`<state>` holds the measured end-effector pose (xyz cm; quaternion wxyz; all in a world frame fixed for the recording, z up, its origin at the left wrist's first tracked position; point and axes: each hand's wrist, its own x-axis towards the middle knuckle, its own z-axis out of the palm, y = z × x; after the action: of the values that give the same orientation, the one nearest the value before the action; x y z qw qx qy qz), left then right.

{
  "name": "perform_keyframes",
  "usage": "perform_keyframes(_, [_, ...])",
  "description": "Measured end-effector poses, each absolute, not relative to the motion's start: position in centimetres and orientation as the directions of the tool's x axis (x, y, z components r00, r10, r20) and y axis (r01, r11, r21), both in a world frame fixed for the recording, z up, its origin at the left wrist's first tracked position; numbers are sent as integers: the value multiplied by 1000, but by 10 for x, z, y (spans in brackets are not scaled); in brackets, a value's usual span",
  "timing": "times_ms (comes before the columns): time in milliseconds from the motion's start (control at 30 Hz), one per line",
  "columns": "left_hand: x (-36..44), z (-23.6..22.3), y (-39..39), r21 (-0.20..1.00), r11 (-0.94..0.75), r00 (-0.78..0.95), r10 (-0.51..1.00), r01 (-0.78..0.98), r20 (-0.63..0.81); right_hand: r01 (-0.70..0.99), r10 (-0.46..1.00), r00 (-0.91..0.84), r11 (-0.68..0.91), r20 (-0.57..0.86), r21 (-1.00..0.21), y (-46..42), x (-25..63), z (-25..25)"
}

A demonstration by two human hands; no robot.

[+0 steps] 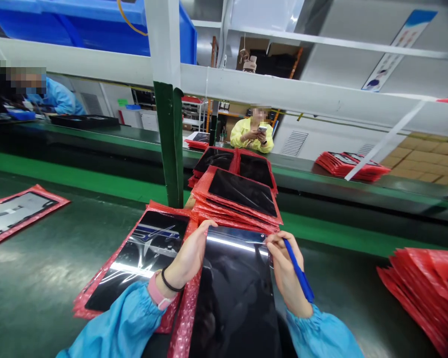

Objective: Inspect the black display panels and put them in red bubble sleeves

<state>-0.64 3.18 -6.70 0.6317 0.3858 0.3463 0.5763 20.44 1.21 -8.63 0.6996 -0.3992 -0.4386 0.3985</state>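
Note:
A black glossy screen panel [237, 288] is tilted up in front of me, with light streaks reflected near its upper edge. My left hand [189, 254] is closed on its upper left edge, thumb along the side. A blue pen [299, 272] lies across the palm of my right hand [286, 271], whose pinched fingertips meet the panel's upper right corner. Red bubble wrap [185, 318] runs along the panel's left side. To the left, under my left forearm, another black panel [138, 261] lies on a red bubble bag.
Beyond my hands, red bags with black panels [242, 191] are stacked. More red bags [425, 293] lie at right, and a bagged silver-backed panel [18, 214] at far left. A green post [169, 144] rises ahead. Across the bench, a person in yellow [241, 132] holds a phone.

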Motion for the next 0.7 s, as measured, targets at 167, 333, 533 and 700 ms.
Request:
perform_keyframes(167, [0, -96, 39, 966, -27, 45, 998, -258, 40, -189, 959, 210, 228, 188, -955, 13, 214, -105])
perform_keyframes(333, [-1, -114, 41, 977, -174, 47, 984, 123, 170, -164, 977, 178, 149, 119, -975, 17, 216, -121])
perform_keyframes(533, [16, -96, 22, 678, -477, 135, 860, 559, 493, -137, 981, 166, 125, 101, -983, 19, 211, -129])
perform_keyframes(700, [48, -98, 22, 431, -647, 411, 747, 629, 522, -114, 979, 166, 139, 119, -984, 19, 210, -131])
